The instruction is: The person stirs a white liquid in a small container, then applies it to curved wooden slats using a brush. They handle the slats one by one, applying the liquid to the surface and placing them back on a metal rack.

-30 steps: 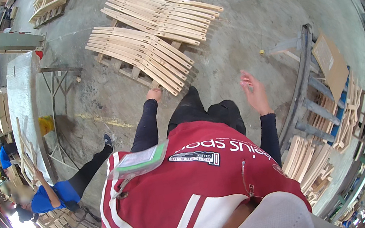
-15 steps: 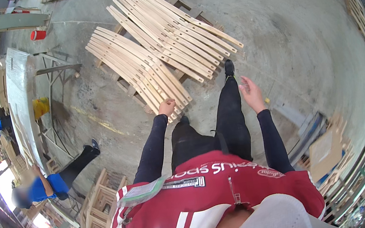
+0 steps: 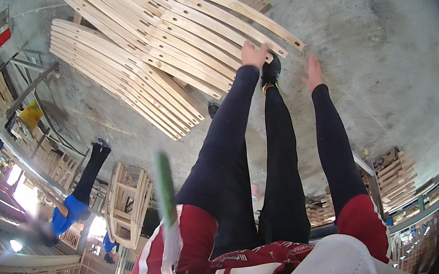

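Long curved wooden slats (image 3: pixel 181 35) with slots and holes lie side by side in a row ahead of me. A second row of similar slats (image 3: pixel 125 74) lies to its left. My left hand (image 3: pixel 254 54) is over the near ends of the right-hand row, thumb apart from the fingers, holding nothing visible; whether it touches the wood I cannot tell. Below the near end of the outermost slat (image 3: pixel 287 36), my right hand (image 3: pixel 313 73) is open, with its fingers stretched out and apart from the wood.
The slats rest on wooden pallets (image 3: pixel 256 1) on the concrete floor (image 3: pixel 372 57). My black shoe (image 3: pixel 271 71) stands close to the slat ends. At left are a person in blue (image 3: pixel 71 210), a metal-legged table (image 3: pixel 30 69) and stacked wooden frames (image 3: pixel 127 204). More stacked wood (image 3: pixel 399 178) stands at right.
I have leaned forward and nearer the slats. My left hand has moved from the left row to the right row's ends. My right hand has come near the outermost slat's end.
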